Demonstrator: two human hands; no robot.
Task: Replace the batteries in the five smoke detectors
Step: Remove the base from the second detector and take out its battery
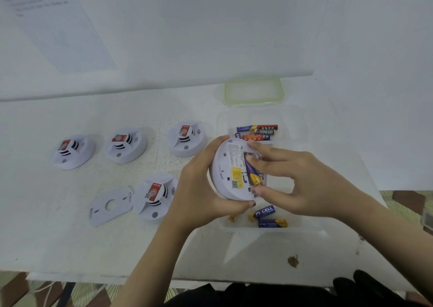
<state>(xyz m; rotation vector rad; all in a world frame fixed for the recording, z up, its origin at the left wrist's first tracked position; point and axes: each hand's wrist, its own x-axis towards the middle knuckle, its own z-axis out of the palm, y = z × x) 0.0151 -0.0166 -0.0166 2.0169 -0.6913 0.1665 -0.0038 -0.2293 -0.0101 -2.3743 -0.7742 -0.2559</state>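
four smoke detectors (127,145) sit face up on the desk (70,236) toward 9 o'clock of the hands. left hand (199,189) grips the fifth detector (228,166), back side up, above a clear tub (304,230) of batteries (257,132); right hand (297,180) pinches a blue-and-yellow battery (254,177) in its compartment.

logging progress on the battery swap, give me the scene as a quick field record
left hand: grips held detector, back side up
right hand: pinches battery in its compartment
other detectors: four on table, face up
mounting plate: loose, beside nearest detector
spare batteries: in clear tub
lid: off, behind tub
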